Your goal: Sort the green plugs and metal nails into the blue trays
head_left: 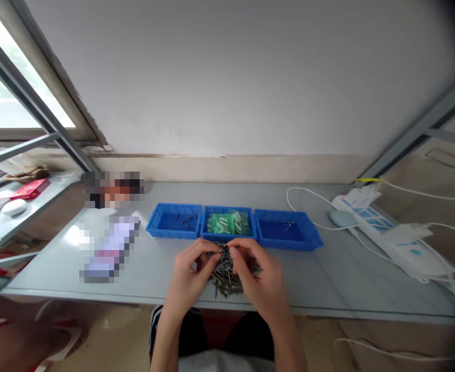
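A heap of dark metal screws (224, 281) lies on the grey table (328, 279) near its front edge. My left hand (190, 271) and my right hand (256, 274) hover over the heap, fingertips pinched together above it on a small screw. Behind the heap stand three blue trays in a row: the left tray (161, 226) holds a few screws, the middle tray (250, 227) holds green plastic anchors (227, 223), the right tray (308, 237) holds one or two screws.
A white power strip (390, 232) with cables and a pale blue mouse (341, 218) lie at the right. Blurred packages (109, 248) sit at the left. A side shelf (29, 209) holds a red box and a white object. A wall is behind.
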Demonstrator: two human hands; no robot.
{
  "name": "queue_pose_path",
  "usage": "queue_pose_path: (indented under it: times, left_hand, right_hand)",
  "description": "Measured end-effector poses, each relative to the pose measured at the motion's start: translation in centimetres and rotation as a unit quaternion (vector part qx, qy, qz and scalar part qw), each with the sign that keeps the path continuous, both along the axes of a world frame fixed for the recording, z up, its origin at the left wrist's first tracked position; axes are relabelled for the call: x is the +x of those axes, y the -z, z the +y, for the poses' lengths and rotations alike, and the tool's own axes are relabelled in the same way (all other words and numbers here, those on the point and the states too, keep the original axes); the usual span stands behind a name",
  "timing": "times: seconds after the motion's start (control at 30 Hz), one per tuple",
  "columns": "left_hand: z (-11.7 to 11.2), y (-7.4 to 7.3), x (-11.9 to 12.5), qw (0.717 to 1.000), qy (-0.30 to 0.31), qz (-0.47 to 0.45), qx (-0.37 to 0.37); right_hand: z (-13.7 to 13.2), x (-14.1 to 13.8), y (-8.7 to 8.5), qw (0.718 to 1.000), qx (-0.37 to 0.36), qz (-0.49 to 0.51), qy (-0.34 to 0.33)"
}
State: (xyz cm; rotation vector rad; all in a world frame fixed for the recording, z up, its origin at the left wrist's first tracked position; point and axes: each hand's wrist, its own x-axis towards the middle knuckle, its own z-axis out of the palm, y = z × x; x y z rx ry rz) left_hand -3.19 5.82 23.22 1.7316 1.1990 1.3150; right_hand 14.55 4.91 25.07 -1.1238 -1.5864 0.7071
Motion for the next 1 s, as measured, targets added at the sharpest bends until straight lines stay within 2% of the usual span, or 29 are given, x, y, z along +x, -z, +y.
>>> queue_pose_path:
  times: [0.23, 0.4, 0.47, 0.63, 0.87, 0.93, 1.0]
  left_hand:
    - [0.1, 0.3, -1.1, 0.997, -0.066, 0.035, 0.012]
    - [1.0, -0.2, -1.8, 0.975, -0.212, -0.057, 0.023]
    - [1.2, -0.3, -2.2, 0.969, -0.24, -0.057, 0.017]
    - [1.1, -0.4, -3.2, 0.965, -0.256, 0.056, 0.012]
    - [0.4, -0.4, -4.4, 0.959, -0.258, 0.102, 0.051]
    - [0.1, -0.3, -4.8, 0.963, -0.239, 0.121, 0.032]
    - [0.0, -0.2, -5.0, 0.971, -0.178, 0.155, -0.015]
  right_hand:
    - [0.1, 0.9, 0.3, 0.999, -0.006, 0.01, 0.046]
    - [-0.1, 1.7, 0.6, 0.997, -0.008, -0.001, 0.072]
    - [0.1, 2.0, 0.9, 0.997, -0.002, -0.003, 0.079]
    - [0.7, 2.1, 1.3, 0.997, 0.014, -0.005, 0.077]
    - [1.1, 1.1, 0.9, 0.998, 0.008, -0.011, 0.056]
    - [1.2, 1.0, 0.9, 0.998, 0.01, -0.011, 0.056]
    - [1.3, 1.1, 0.9, 0.998, 0.009, -0.008, 0.057]
